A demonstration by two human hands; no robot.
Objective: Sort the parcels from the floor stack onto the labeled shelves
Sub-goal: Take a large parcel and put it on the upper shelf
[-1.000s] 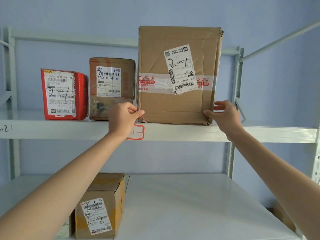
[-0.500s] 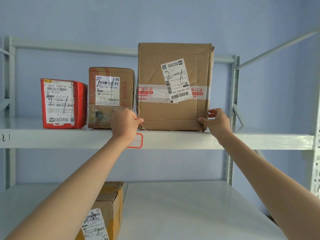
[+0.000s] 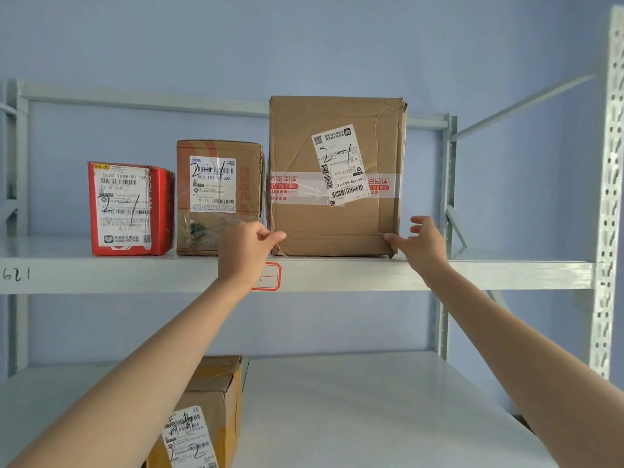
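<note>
Nearest to us, on the lower shelf (image 3: 371, 400), a brown box (image 3: 209, 413) stands at the left, its label marked "2-2" by hand. Our two bare forearms reach up from below toward the upper shelf (image 3: 472, 273).

At the front edge of the upper shelf, a red-bordered label (image 3: 268, 276) is partly covered by our left hand (image 3: 244, 253). The left fingers (image 3: 275, 236) are curled narrow and pinch the lower left corner of the large box (image 3: 334, 177). Our right hand (image 3: 422, 243) is at the lower right corner: the thumb touches the box edge, and the other fingers are spread wide, clear of the cardboard.

The large box stands upright on the upper shelf, its tilted label marked "2-1". Just beside it on the left stands a smaller brown box (image 3: 219, 197), then a red box (image 3: 130, 209), both marked "2-1". Behind the shelving is a blue wall (image 3: 304, 38).
</note>
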